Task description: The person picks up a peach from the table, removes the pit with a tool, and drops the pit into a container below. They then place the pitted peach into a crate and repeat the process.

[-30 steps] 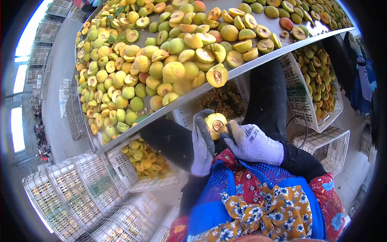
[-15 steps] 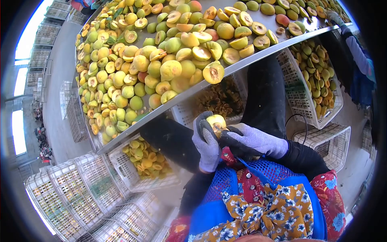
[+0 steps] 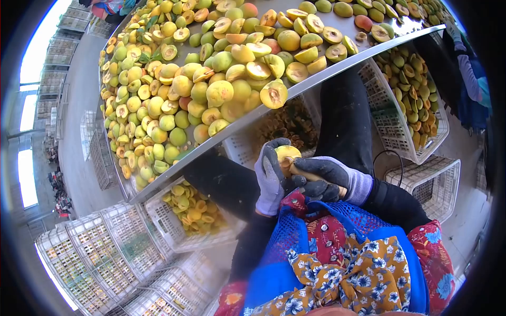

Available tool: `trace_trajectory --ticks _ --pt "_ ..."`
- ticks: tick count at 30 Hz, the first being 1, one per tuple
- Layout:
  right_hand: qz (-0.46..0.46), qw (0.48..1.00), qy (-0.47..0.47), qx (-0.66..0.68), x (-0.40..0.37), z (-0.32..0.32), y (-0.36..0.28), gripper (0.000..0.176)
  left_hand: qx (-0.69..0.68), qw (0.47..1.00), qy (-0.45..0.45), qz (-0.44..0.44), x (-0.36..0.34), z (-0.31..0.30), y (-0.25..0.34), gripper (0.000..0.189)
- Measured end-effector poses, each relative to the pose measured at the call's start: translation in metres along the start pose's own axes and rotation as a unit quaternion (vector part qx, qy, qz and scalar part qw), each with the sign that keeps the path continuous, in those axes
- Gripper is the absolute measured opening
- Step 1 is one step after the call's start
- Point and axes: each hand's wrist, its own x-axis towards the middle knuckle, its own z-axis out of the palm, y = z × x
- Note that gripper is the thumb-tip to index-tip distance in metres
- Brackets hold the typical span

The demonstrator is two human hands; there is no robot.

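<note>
Both hands wear lilac gloves with dark palms and fingers, close together above my lap. My left hand point(image 3: 272, 176) is wrapped round a cut yellow fruit point(image 3: 287, 153), its pale inner side facing up. My right hand point(image 3: 329, 176) grips a tool with a light wooden handle point(image 3: 342, 191), its tip against the cut side of the fruit. Just beyond them lies the metal table's raised edge point(image 3: 240, 122), with a halved fruit point(image 3: 273, 94) resting on it. Many whole and halved fruits point(image 3: 182, 86) are heaped on the table.
Below the table stands a crate of dark scraps point(image 3: 240, 149). A crate of fruit pieces point(image 3: 163, 221) is at left, another point(image 3: 387, 126) at right beside an empty crate point(image 3: 445, 195). Stacked crates point(image 3: 95, 258) fill the lower left. A co-worker's sleeve point(image 3: 469, 76) shows at upper right.
My right hand has turned and opened away from my body, so the tool's wooden handle now shows. My left hand still holds the fruit. The co-worker's hand has drawn back from the fruits.
</note>
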Motion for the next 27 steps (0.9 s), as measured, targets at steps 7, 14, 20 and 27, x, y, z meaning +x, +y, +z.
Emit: trace_trajectory --ticks 7,14,20,27 --pt "-0.018 0.998 0.037 -0.056 -0.004 0.001 0.003 0.039 -0.005 0.999 -0.01 0.032 0.007 0.0 -0.027 0.054" --pt "0.082 0.984 -0.118 0.108 0.0 -0.023 -0.004 0.038 -0.045 0.996 -0.066 0.047 0.004 0.008 -0.004 0.044" --pt "-0.192 0.922 0.198 -0.27 0.011 0.006 0.018 0.04 -0.057 0.996 0.043 -0.061 0.015 0.016 -0.02 0.047" --pt "-0.427 0.399 0.262 -0.768 0.023 -0.019 0.029 0.021 -0.032 0.995 0.082 -0.046 0.009 0.016 -0.008 0.044"
